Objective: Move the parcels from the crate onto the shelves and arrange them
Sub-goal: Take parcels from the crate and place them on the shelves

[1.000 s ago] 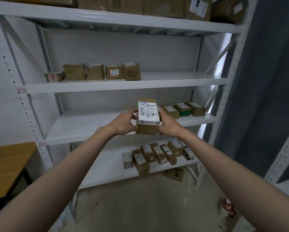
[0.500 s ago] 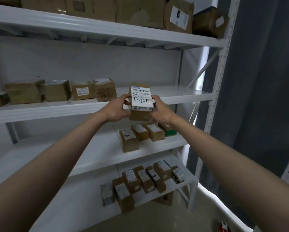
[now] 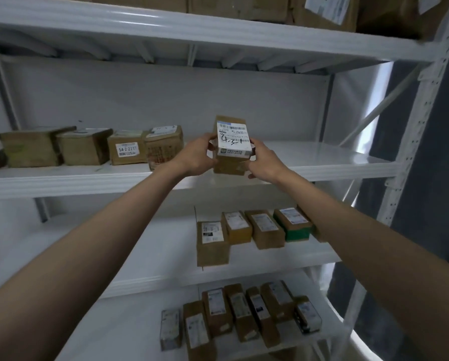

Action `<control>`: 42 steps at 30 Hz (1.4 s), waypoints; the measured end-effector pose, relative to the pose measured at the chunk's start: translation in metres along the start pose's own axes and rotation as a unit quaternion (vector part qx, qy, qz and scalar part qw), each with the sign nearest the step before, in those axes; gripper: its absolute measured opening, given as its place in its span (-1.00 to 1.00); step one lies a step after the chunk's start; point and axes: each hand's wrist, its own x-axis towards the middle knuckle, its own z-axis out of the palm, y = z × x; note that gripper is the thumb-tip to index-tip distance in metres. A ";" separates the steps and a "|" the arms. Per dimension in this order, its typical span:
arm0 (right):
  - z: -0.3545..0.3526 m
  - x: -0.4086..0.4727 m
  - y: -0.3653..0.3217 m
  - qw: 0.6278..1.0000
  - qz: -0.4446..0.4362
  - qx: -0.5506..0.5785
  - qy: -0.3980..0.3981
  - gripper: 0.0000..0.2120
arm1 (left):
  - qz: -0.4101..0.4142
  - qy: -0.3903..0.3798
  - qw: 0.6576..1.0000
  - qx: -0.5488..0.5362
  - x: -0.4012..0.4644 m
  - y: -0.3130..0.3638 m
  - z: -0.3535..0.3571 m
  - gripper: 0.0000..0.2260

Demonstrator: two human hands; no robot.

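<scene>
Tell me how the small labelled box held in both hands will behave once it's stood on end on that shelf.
The box looks stiff: its cardboard edges stay square under the left hand and right hand. It is probably light, since fingertips alone carry it. Taller than wide, it may tip if nudged on the smooth shelf.

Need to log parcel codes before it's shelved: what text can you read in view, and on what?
"4-3-1", handwritten on the label of the held parcel, gripped by left hand and right hand; its barcode and small print are unreadable.
"54-2-221" on the label of a shelf box; the line below is blurred.
All other parcel labels: too small or blurred.
</scene>
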 end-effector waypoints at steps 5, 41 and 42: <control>0.004 0.062 0.019 0.999 -0.002 0.020 -0.036 -0.52 | -0.088 0.034 0.995 0.009 0.046 -0.011 0.016 -0.45; -0.002 0.086 -0.036 0.953 -0.027 -0.176 -0.245 -0.71 | -0.315 -0.106 0.938 0.093 0.035 0.050 -0.043 -0.60; 0.002 0.074 -0.048 0.944 -0.037 -0.198 -0.262 -0.74 | -0.316 -0.126 0.935 0.099 0.016 0.055 -0.052 -0.57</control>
